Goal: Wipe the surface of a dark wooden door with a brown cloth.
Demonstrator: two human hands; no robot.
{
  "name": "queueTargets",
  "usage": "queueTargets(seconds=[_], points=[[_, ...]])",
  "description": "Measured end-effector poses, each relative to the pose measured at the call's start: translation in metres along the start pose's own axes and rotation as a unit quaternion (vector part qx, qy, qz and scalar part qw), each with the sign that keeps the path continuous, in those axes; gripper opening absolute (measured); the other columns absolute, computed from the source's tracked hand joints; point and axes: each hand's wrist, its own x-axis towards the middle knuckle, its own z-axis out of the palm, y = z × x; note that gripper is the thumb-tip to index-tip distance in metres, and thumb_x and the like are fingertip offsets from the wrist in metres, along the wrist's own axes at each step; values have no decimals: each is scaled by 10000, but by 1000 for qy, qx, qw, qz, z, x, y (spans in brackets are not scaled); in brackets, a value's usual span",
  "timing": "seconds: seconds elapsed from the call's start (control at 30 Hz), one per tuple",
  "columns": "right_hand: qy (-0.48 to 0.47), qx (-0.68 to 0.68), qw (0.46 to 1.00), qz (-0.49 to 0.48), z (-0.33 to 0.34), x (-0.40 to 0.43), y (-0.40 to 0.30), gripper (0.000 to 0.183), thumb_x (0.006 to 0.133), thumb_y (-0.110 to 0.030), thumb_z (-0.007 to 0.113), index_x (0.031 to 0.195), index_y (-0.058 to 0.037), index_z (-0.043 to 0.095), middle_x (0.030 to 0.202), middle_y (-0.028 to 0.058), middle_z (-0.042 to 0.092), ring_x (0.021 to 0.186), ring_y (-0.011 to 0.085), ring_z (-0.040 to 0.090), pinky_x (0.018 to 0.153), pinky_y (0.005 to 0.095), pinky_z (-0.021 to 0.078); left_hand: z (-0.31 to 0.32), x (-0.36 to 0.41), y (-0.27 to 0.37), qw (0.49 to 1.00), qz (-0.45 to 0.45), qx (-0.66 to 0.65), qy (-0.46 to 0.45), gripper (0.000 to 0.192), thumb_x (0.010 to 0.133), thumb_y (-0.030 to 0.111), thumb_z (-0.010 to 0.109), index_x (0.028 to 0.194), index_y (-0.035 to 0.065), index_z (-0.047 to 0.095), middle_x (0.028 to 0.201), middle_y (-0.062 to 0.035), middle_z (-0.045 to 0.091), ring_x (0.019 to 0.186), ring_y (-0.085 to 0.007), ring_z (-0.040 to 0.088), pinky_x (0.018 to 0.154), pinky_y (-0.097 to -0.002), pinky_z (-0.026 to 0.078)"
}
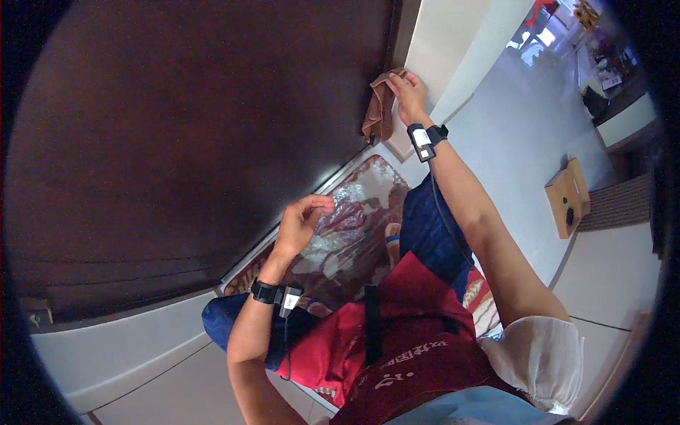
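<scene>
My right hand (410, 95) holds a brown cloth (379, 109) by its upper end, at the edge of a dark brown door (212, 133). The cloth hangs in folds beside the pale door frame or wall edge (441, 37). My left hand (302, 220) is lower, in front of the door's bottom part. Its fingers are loosely curled, with a gap to the thumb, and nothing shows in it. Below it lies a patterned red and beige doormat (340, 239) under shiny clear plastic film, against the metal threshold (348, 172).
A cardboard box (566, 199) with small dark items sits on the pale floor (510, 159) at right. Cabinets and a counter (627, 122) stand beyond it. My feet in sandals (393, 239) are on the mat. Cables run from black devices strapped to both wrists (423, 143).
</scene>
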Motion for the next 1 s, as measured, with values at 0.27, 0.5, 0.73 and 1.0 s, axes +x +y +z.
queueTargets(seconds=[0.27, 0.5, 0.73, 1.0], points=[[5, -50, 999, -22, 7, -6, -6, 250, 908, 12, 755, 1085, 0, 579, 1048, 105, 689, 949, 183, 709, 837, 282, 621, 0, -2, -5, 999, 7, -17, -34, 332, 960, -167, 476, 1188, -34, 678, 1161, -109, 728, 1102, -189, 692, 1015, -336, 541], [23, -57, 998, -14, -2, 0, 5, 247, 895, 2, 774, 1052, -14, 585, 1001, 97, 703, 892, 176, 713, 806, 274, 613, 1, 0, -3, 999, 4, -21, -36, 338, 938, -179, 479, 1165, -41, 687, 1160, -116, 728, 1095, -199, 698, 1004, -341, 546], [42, -55, 997, -44, 4, 2, -1, 203, 887, -2, 780, 980, -22, 601, 970, 75, 700, 867, 156, 702, 790, 267, 609, 2, 1, -3, 999, 13, -30, -19, 339, 938, -180, 460, 1144, -45, 693, 1103, -117, 742, 1066, -187, 713, 983, -325, 555], [35, -75, 997, -1, 2, -2, 0, 196, 889, 12, 773, 991, -25, 609, 972, 72, 682, 847, 149, 687, 796, 273, 609, 4, -1, -7, 999, 20, -21, -23, 346, 933, -186, 458, 1146, -47, 693, 1086, -114, 745, 1060, -177, 712, 985, -318, 551]])
